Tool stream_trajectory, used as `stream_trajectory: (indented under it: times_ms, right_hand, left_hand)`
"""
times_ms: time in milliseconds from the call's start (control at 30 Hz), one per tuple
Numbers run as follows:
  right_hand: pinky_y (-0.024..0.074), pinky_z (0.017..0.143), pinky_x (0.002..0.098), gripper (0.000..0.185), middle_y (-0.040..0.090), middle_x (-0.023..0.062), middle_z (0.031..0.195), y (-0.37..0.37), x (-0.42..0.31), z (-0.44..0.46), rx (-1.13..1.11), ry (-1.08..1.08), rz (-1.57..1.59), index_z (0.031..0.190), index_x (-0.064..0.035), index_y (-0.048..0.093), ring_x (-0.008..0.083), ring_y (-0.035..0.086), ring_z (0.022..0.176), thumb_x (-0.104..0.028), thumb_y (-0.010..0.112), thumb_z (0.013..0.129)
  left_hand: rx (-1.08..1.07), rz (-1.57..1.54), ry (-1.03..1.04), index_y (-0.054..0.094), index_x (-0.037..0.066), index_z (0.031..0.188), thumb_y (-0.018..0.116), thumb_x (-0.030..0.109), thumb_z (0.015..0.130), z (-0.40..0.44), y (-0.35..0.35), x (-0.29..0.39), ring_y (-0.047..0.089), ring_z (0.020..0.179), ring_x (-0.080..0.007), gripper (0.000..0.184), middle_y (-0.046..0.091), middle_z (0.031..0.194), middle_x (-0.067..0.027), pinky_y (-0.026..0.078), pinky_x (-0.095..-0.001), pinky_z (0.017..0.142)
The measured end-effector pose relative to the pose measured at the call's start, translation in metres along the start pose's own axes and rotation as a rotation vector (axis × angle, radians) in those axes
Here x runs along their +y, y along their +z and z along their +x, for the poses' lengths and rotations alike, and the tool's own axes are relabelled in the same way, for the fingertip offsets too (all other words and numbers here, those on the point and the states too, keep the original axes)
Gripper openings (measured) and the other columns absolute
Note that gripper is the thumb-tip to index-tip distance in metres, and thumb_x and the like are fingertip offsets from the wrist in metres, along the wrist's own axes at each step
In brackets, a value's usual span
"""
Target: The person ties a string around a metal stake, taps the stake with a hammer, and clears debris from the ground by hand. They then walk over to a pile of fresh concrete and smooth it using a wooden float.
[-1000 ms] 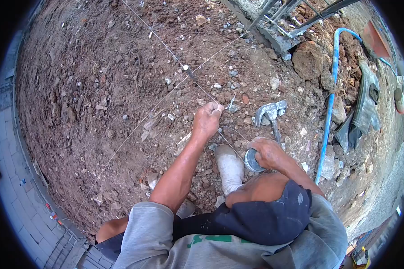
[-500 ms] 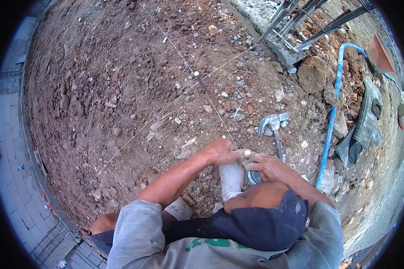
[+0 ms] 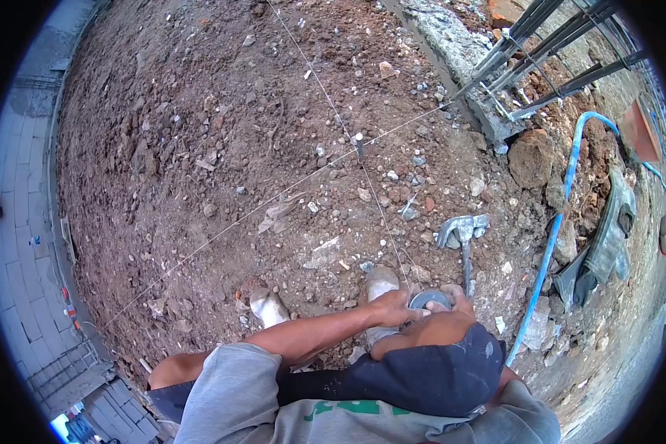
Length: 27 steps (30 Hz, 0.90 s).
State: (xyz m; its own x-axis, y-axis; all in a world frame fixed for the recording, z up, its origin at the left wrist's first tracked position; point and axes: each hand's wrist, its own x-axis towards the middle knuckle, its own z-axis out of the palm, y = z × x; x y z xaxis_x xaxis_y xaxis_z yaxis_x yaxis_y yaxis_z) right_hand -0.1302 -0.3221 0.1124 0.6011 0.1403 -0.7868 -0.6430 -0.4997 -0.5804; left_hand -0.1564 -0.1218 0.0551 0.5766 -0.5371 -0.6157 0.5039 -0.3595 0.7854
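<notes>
A round grey spool [image 3: 427,298] is gripped by my right hand [image 3: 459,303], beside my right knee. My left hand [image 3: 396,307] is closed close to the spool's left side, where a thin string [image 3: 381,211] comes down; what its fingers pinch is too small to tell. The string runs up to a stake with a pale top [image 3: 358,140] standing in the soil. A second string [image 3: 251,211] crosses there diagonally. Right of the strings, a hammer [image 3: 464,233] lies on the ground near my right hand.
A bent blue pipe [image 3: 551,244] runs along the right, with a dark grey crumpled item [image 3: 607,222] beyond it. Steel rebar [image 3: 547,52] rises from a concrete edge [image 3: 451,74] at upper right, near a large rock [image 3: 531,159]. Grey paving [image 3: 15,222] borders the soil on the left.
My left hand has come down from the string to the spool, and my right hand now holds the spool face up. The view has shifted, so the ground features appear further right.
</notes>
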Motion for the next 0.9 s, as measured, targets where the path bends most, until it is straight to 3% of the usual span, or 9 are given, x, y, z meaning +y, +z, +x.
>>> stream_trajectory:
  times_ms: [33, 133, 367, 433, 633, 700, 767, 833, 900]
  right_hand:
    - [0.0503, 0.085, 0.0326, 0.048, 0.064, 0.0117, 0.106, 0.002, 0.006, -0.006, -0.013, 0.181, 0.213, 0.124, -0.0038, 0.052, 0.019, 0.062, 0.1, -0.017, 0.074, 0.083]
    - [0.0493, 0.085, 0.0306, 0.049, 0.063, 0.0111, 0.109, 0.019, 0.016, -0.02, 0.081, 0.05, 0.571, 0.13, -0.0028, 0.047, 0.0148, 0.058, 0.102, -0.015, 0.068, 0.088]
    - [0.0462, 0.095, 0.0328, 0.056, 0.062, 0.0158, 0.121, -0.026, -0.028, 0.029, -0.179, -0.256, -0.251, 0.135, -0.0031, 0.05, 0.0243, 0.06, 0.109, -0.012, 0.066, 0.082]
    - [0.0457, 0.097, 0.0346, 0.058, 0.062, 0.0171, 0.122, -0.037, -0.086, 0.041, -0.274, -0.4, -0.625, 0.133, -0.0048, 0.054, 0.0279, 0.061, 0.11, -0.015, 0.069, 0.078]
    - [0.047, 0.095, 0.0385, 0.06, 0.061, 0.02, 0.124, -0.012, -0.163, 0.096, -0.798, -0.28, -0.92, 0.132, -0.0105, 0.057, 0.0315, 0.062, 0.109, -0.02, 0.072, 0.074]
    - [0.0464, 0.095, 0.0395, 0.064, 0.062, 0.0204, 0.122, -0.001, -0.164, 0.102, -0.657, -0.319, -0.908, 0.133, -0.0092, 0.053, 0.0323, 0.061, 0.11, -0.025, 0.074, 0.075]
    - [0.0446, 0.099, 0.0391, 0.066, 0.059, 0.0208, 0.125, 0.004, -0.144, 0.103, -0.396, -0.415, -0.814, 0.134, -0.006, 0.051, 0.0331, 0.058, 0.115, -0.029, 0.073, 0.076]
    - [0.0415, 0.102, 0.0427, 0.071, 0.054, 0.0281, 0.127, 0.007, -0.119, 0.09, 0.016, -0.593, -0.751, 0.134, 0.0015, 0.046, 0.0393, 0.052, 0.121, -0.031, 0.074, 0.078]
    - [0.0414, 0.102, 0.0424, 0.073, 0.055, 0.0286, 0.125, 0.011, -0.111, 0.071, 0.0, -0.321, -0.523, 0.133, 0.0042, 0.045, 0.0395, 0.054, 0.118, -0.033, 0.075, 0.078]
  left_hand:
    - [0.018, -0.047, -0.026, 0.047, 0.0, 0.125, 0.071, 0.043, 0.084, -0.001, -0.001, 0.006, 0.063, 0.101, -0.031, 0.065, 0.064, 0.109, -0.0217, 0.047, -0.0384, 0.09]
    - [0.083, -0.11, -0.059, 0.048, -0.003, 0.123, 0.072, 0.05, 0.081, -0.01, -0.004, 0.023, 0.062, 0.101, -0.0282, 0.071, 0.063, 0.108, -0.0206, 0.048, -0.037, 0.087]
    - [-0.145, -0.301, -0.12, 0.047, -0.003, 0.13, 0.075, 0.055, 0.077, -0.005, -0.046, 0.041, 0.062, 0.103, -0.0246, 0.083, 0.062, 0.116, -0.0179, 0.049, -0.034, 0.087]
    - [0.023, -0.398, -0.011, 0.046, -0.001, 0.132, 0.076, 0.051, 0.078, 0.015, -0.041, 0.007, 0.062, 0.103, -0.0223, 0.081, 0.06, 0.12, -0.0157, 0.052, -0.0353, 0.084]
    - [0.128, -0.658, 0.016, 0.046, 0.003, 0.131, 0.075, 0.035, 0.083, 0.008, -0.082, 0.022, 0.063, 0.1, -0.0217, 0.064, 0.062, 0.114, -0.0124, 0.056, -0.0379, 0.08]
    - [0.143, -0.743, 0.068, 0.047, 0.004, 0.13, 0.071, 0.028, 0.087, 0.006, -0.086, 0.02, 0.064, 0.097, -0.021, 0.055, 0.063, 0.111, -0.0108, 0.057, -0.0368, 0.08]
    - [0.333, -0.803, -0.138, 0.049, 0.004, 0.121, 0.062, 0.023, 0.094, 0.008, -0.078, 0.021, 0.065, 0.095, -0.0197, 0.035, 0.064, 0.106, -0.0099, 0.058, -0.0356, 0.078]
    - [0.428, -0.912, -0.122, 0.042, 0.004, 0.122, 0.058, 0.026, 0.096, 0.015, -0.061, 0.011, 0.064, 0.097, -0.0208, 0.038, 0.061, 0.109, -0.0114, 0.057, -0.0377, 0.083]
    - [0.487, -1.008, -0.009, 0.038, 0.004, 0.124, 0.06, 0.025, 0.095, 0.014, -0.044, 0.009, 0.06, 0.104, -0.0199, 0.042, 0.056, 0.114, -0.0098, 0.053, -0.0376, 0.091]
